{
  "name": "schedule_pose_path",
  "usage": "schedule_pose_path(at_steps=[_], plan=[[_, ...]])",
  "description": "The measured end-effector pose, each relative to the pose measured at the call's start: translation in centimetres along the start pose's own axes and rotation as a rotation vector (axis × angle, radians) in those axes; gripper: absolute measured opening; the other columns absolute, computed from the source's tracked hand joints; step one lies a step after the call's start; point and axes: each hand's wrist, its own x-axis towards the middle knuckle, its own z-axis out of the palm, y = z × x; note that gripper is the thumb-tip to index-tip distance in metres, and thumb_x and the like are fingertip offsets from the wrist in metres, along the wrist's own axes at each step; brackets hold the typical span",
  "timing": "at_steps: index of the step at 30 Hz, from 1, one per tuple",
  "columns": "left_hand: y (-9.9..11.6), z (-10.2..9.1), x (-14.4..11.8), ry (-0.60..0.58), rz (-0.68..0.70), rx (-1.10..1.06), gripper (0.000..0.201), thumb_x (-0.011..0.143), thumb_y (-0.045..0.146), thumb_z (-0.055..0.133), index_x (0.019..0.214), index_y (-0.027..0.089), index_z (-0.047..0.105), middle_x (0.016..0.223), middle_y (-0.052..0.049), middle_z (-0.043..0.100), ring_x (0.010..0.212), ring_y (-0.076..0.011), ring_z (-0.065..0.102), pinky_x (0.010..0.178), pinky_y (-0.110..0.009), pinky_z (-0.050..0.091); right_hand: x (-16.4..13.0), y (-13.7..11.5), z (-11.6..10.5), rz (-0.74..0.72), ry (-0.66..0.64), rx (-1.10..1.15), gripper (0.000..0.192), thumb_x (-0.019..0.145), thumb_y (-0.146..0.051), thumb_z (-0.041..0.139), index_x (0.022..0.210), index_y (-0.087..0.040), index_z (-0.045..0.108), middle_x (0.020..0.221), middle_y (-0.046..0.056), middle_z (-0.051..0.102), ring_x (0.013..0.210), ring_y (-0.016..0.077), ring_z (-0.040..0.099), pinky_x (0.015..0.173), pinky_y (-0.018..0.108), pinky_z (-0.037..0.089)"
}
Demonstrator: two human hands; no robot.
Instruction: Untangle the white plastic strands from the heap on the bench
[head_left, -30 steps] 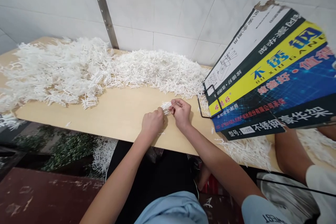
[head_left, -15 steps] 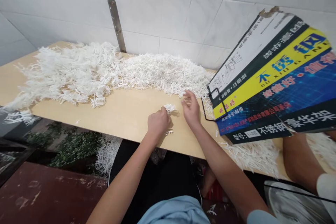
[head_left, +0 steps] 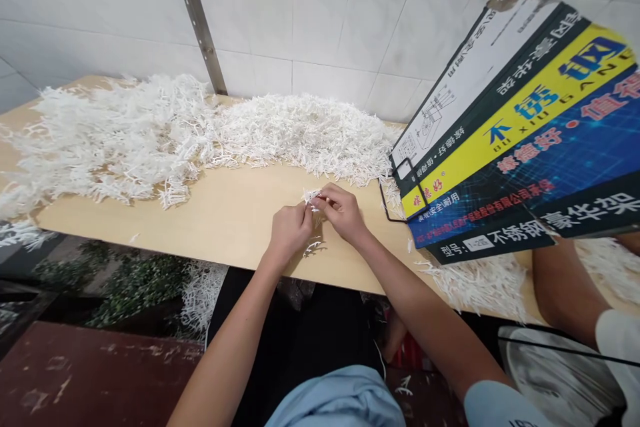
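Note:
Between my two hands, just above the pale wooden board, is a small bunch of thin white branched plastic pieces. My left hand is closed around the lower part of the bunch. Fingers pinched, my right hand meets it from the right side. My fingertips partly hide the pieces. A few loose white bits lie on the board just below my hands. Behind them, a long heap of the same white pieces runs along the wall.
A printed cardboard box panel stands at the right, with a black wire frame at its corner. Beyond it shows another person's arm beside more white pieces. A metal bracket is on the tiled wall.
My right hand has come left and down from beside the heap, and its fingers have closed at the bunch in my left hand. The view has shifted slightly.

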Motion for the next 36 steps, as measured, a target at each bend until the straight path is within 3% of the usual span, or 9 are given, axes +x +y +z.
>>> schedule_pose_path(at_steps=[6, 8, 11, 14, 17, 20, 23, 28, 36], plan=[[-0.3, 0.5, 0.0, -0.016, 0.084, -0.075, 0.046, 0.108, 0.036, 0.032, 0.087, 0.019, 0.069, 0.076, -0.007, 0.073, 0.073, -0.0219, 0.067, 0.068, -0.031, 0.038, 1.1, 2.9, -0.2, 0.318, 0.440, 0.290, 0.033, 0.084, -0.053, 0.072, 0.077, -0.023, 0.061, 0.059, -0.004, 0.047, 0.051, 0.0122, 0.043, 0.048, 0.025, 0.036], [-0.5, 0.6, 0.1, 0.016, 0.056, -0.153, 0.045, 0.107, 0.033, 0.032, 0.084, 0.019, 0.067, 0.073, -0.006, 0.071, 0.072, -0.0208, 0.066, 0.069, -0.030, 0.039, 1.3, 3.1, -0.6, 0.362, 0.503, 0.369, 0.033, 0.085, -0.056, 0.070, 0.085, -0.024, 0.059, 0.063, -0.004, 0.051, 0.053, 0.0127, 0.046, 0.047, 0.024, 0.038], [-0.6, 0.6, 0.2, 0.046, 0.013, -0.210, 0.043, 0.106, 0.030, 0.033, 0.082, 0.018, 0.066, 0.073, -0.006, 0.071, 0.071, -0.0204, 0.066, 0.069, -0.030, 0.040, 1.0, 1.7, -0.7, 0.169, 0.351, 0.256, 0.036, 0.086, -0.049, 0.074, 0.112, -0.027, 0.065, 0.105, 0.006, 0.071, 0.091, 0.0195, 0.066, 0.069, 0.029, 0.054], [-0.3, 0.6, 0.3, 0.044, 0.017, -0.137, 0.042, 0.106, 0.030, 0.033, 0.086, 0.018, 0.068, 0.077, -0.008, 0.074, 0.072, -0.0218, 0.067, 0.067, -0.031, 0.038, 0.4, -0.2, -0.4, -0.065, 0.092, 0.076, 0.039, 0.093, -0.047, 0.068, 0.129, -0.030, 0.068, 0.137, 0.008, 0.067, 0.127, 0.0264, 0.059, 0.099, 0.039, 0.053], [0.1, 0.7, 0.1, 0.021, 0.023, -0.003, 0.046, 0.108, 0.034, 0.031, 0.095, 0.018, 0.072, 0.083, -0.010, 0.076, 0.075, -0.0239, 0.069, 0.067, -0.032, 0.038, 0.0, -0.4, 0.1, -0.100, -0.003, -0.007, 0.027, 0.095, -0.048, 0.067, 0.108, -0.027, 0.078, 0.114, 0.008, 0.076, 0.112, 0.0278, 0.066, 0.098, 0.043, 0.052], [0.5, 0.8, 0.1, -0.014, 0.051, 0.105, 0.048, 0.109, 0.039, 0.029, 0.101, 0.018, 0.072, 0.087, -0.011, 0.077, 0.080, -0.0256, 0.071, 0.069, -0.033, 0.040, 0.1, 1.0, 0.4, 0.036, 0.208, 0.002, 0.027, 0.092, -0.046, 0.070, 0.081, -0.022, 0.077, 0.082, 0.006, 0.074, 0.081, 0.0235, 0.067, 0.079, 0.037, 0.053], [1.0, 0.8, 0.3, -0.045, 0.087, 0.150, 0.048, 0.110, 0.040, 0.027, 0.105, 0.019, 0.071, 0.089, -0.011, 0.077, 0.082, -0.0264, 0.072, 0.070, -0.033, 0.040, 0.4, 2.4, 0.5, 0.154, 0.365, 0.070, 0.030, 0.088, -0.043, 0.070, 0.068, -0.021, 0.069, 0.066, 0.002, 0.064, 0.065, 0.0185, 0.058, 0.066, 0.032, 0.048], [1.8, 1.0, 0.6, -0.077, 0.137, 0.207, 0.044, 0.109, 0.037, 0.029, 0.108, 0.019, 0.069, 0.090, -0.012, 0.077, 0.083, -0.0274, 0.072, 0.070, -0.033, 0.041, 0.5, 3.1, 0.4, 0.231, 0.529, 0.199, 0.027, 0.083, -0.041, 0.069, 0.066, -0.021, 0.064, 0.062, 0.001, 0.058, 0.062, 0.0161, 0.054, 0.060, 0.029, 0.044], [1.7, 1.1, 0.6, -0.071, 0.174, 0.164, 0.037, 0.107, 0.031, 0.033, 0.102, 0.020, 0.068, 0.084, -0.011, 0.076, 0.078, -0.0263, 0.071, 0.068, -0.032, 0.039, 1.4, 4.0, 0.3, 0.338, 0.621, 0.333, 0.029, 0.078, -0.044, 0.070, 0.066, -0.021, 0.057, 0.061, -0.002, 0.049, 0.055, 0.0117, 0.045, 0.050, 0.024, 0.038]])
